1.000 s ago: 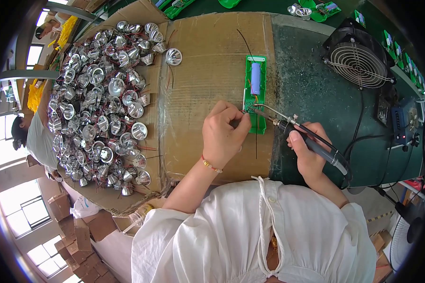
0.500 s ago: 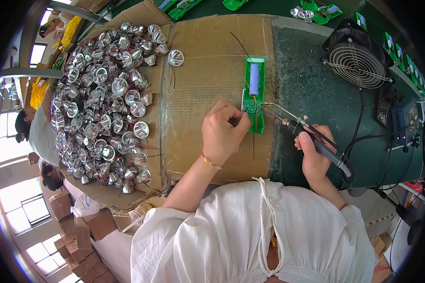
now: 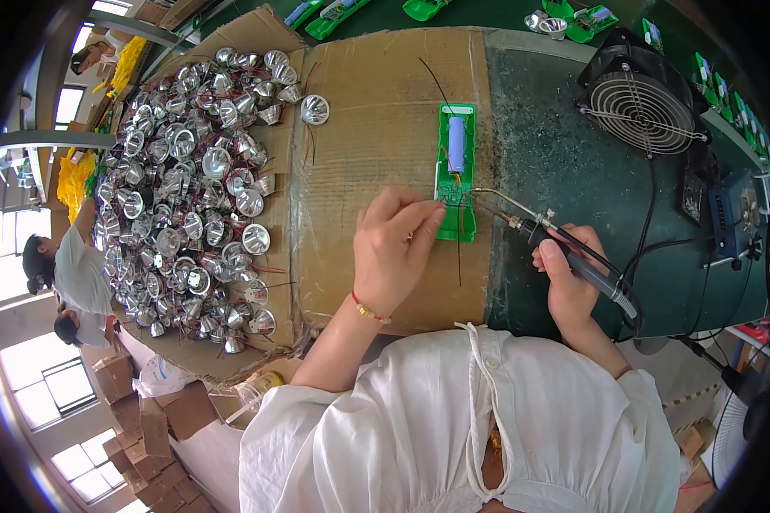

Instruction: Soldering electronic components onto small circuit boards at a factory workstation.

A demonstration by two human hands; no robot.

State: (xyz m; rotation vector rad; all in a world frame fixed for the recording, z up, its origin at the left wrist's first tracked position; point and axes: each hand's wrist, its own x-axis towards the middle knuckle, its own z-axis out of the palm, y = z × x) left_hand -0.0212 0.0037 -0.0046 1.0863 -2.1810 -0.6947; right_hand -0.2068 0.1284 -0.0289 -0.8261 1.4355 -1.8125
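Note:
A green plastic casing (image 3: 463, 229) lies on the cardboard sheet in front of me. It holds a purple cylindrical battery (image 3: 457, 144), a small green circuit board (image 3: 450, 195) and thin wires. At the casing's left edge, beside the board, my left hand (image 3: 395, 235) is closed in a pinch; what lies between its fingertips is too small to make out. My right hand (image 3: 570, 274) grips a soldering iron (image 3: 583, 270) from the right. Along the iron runs a thin metal guide tube (image 3: 513, 203), and its tip reaches the right side of the board.
A large heap of silvery reflector cups (image 3: 180, 188) with wires covers the left side, and one loose reflector (image 3: 315, 109) lies beside it. A black fan (image 3: 637, 107) and a blue control box (image 3: 727, 224) stand at right, with cables. More green casings (image 3: 342, 15) line the far edge.
My left hand has shifted slightly left and down, its fingers drawn closer together. The right hand holds the iron almost still at the board.

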